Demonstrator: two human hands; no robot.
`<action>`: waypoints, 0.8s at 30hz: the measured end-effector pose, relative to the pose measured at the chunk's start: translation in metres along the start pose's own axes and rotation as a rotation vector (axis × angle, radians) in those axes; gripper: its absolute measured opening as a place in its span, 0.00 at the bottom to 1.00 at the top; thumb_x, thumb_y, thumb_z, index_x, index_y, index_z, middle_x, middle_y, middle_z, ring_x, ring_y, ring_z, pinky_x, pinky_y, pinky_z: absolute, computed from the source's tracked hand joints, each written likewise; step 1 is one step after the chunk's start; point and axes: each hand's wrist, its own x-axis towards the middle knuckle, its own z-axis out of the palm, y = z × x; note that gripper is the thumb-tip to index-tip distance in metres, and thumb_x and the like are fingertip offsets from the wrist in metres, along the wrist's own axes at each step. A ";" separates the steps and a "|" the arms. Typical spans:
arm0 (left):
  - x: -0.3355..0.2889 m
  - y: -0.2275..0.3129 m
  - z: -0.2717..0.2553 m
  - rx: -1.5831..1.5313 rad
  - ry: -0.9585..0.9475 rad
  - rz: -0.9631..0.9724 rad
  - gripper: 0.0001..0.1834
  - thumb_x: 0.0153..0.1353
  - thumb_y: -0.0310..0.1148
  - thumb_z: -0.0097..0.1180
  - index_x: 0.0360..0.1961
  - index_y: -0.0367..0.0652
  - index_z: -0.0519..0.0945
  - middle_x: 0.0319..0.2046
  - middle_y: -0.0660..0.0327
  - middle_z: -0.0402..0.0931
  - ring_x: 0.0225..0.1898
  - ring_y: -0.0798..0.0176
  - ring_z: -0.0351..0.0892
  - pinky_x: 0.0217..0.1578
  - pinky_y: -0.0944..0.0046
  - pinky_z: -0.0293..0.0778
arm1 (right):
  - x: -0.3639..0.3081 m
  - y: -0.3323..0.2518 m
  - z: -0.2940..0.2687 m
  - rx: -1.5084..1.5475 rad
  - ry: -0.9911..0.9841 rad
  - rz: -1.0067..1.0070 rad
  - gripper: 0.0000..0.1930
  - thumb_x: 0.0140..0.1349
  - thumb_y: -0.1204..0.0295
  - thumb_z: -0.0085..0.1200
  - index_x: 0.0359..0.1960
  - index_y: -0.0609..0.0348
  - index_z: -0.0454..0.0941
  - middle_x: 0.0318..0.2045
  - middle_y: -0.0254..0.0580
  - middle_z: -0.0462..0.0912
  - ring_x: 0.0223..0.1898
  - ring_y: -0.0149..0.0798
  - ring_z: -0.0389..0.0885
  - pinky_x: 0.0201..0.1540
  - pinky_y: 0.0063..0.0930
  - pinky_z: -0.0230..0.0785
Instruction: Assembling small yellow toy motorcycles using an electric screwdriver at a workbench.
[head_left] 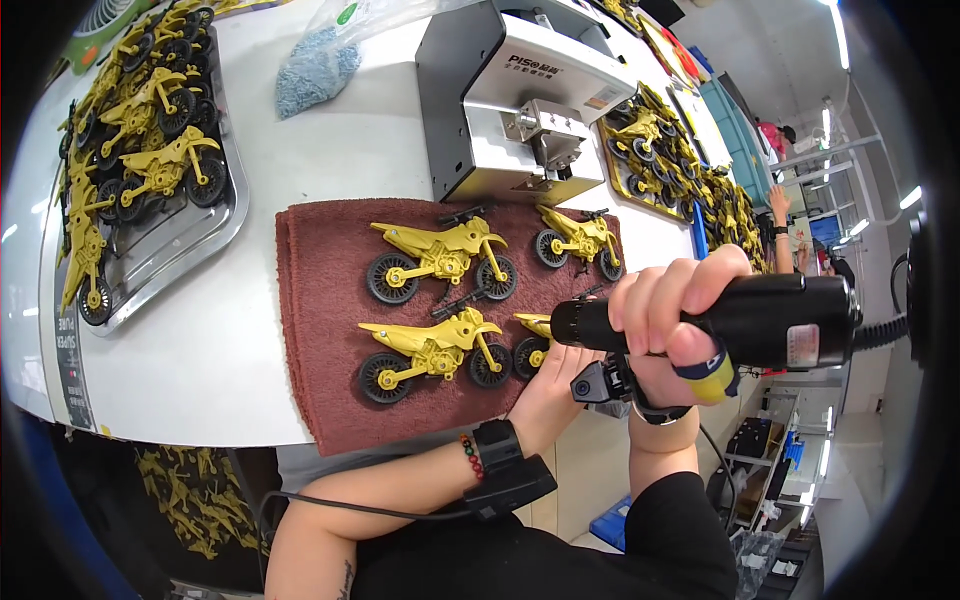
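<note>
Both hands grip: right (668,318) one black screwdriver (740,322), left (552,385) one of four yellow motorcycles (533,345).

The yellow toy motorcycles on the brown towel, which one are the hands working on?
The front right one, mostly hidden behind the black electric screwdriver in the right hand; the left hand steadies it. The other three lie untouched.

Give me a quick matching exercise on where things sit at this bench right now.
Things:
1. black power screwdriver
2. metal tray
3. bag of blue pellets
4. brown towel

Places:
A. under four yellow toy motorcycles
B. in the right hand
C. far left, piled with toy motorcycles
D. top of the table, beside the grey machine

Pairs: 1-B, 2-C, 3-D, 4-A
</note>
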 end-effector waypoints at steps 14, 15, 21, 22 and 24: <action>0.004 -0.001 0.000 -0.018 0.194 -0.040 0.05 0.51 0.34 0.49 0.30 0.49 0.74 0.23 0.69 0.65 0.28 0.70 0.68 0.34 0.67 0.67 | 0.000 0.006 -0.001 0.013 -0.024 0.042 0.16 0.48 0.74 0.59 0.30 0.55 0.60 0.15 0.33 0.66 0.15 0.31 0.65 0.24 0.28 0.61; 0.000 0.003 0.001 -0.001 0.074 -0.028 0.17 0.53 0.36 0.45 0.44 0.41 0.68 0.39 0.60 0.64 0.42 0.61 0.65 0.47 0.62 0.61 | 0.001 0.003 0.000 0.022 -0.015 0.053 0.15 0.49 0.74 0.58 0.30 0.55 0.60 0.15 0.33 0.66 0.15 0.31 0.65 0.24 0.28 0.61; 0.009 0.002 -0.013 0.129 -0.072 -0.019 0.29 0.60 0.38 0.33 0.61 0.34 0.56 0.61 0.44 0.54 0.62 0.48 0.56 0.62 0.56 0.50 | 0.059 -0.045 -0.033 0.158 -0.105 -0.269 0.07 0.54 0.70 0.46 0.25 0.52 0.60 0.18 0.31 0.66 0.19 0.31 0.65 0.31 0.32 0.60; 0.009 0.003 -0.007 0.149 -0.033 -0.029 0.29 0.60 0.38 0.33 0.61 0.34 0.56 0.61 0.44 0.55 0.62 0.48 0.56 0.62 0.56 0.50 | 0.075 -0.038 -0.039 0.231 -0.128 -0.267 0.07 0.55 0.67 0.43 0.25 0.52 0.61 0.17 0.31 0.65 0.20 0.31 0.65 0.32 0.33 0.61; 0.007 -0.002 -0.001 0.132 0.005 -0.077 0.28 0.58 0.36 0.36 0.60 0.38 0.60 0.60 0.47 0.57 0.61 0.51 0.58 0.61 0.56 0.52 | 0.100 -0.010 -0.033 0.317 -0.111 -0.220 0.09 0.56 0.63 0.43 0.30 0.55 0.67 0.19 0.34 0.66 0.21 0.34 0.68 0.32 0.33 0.63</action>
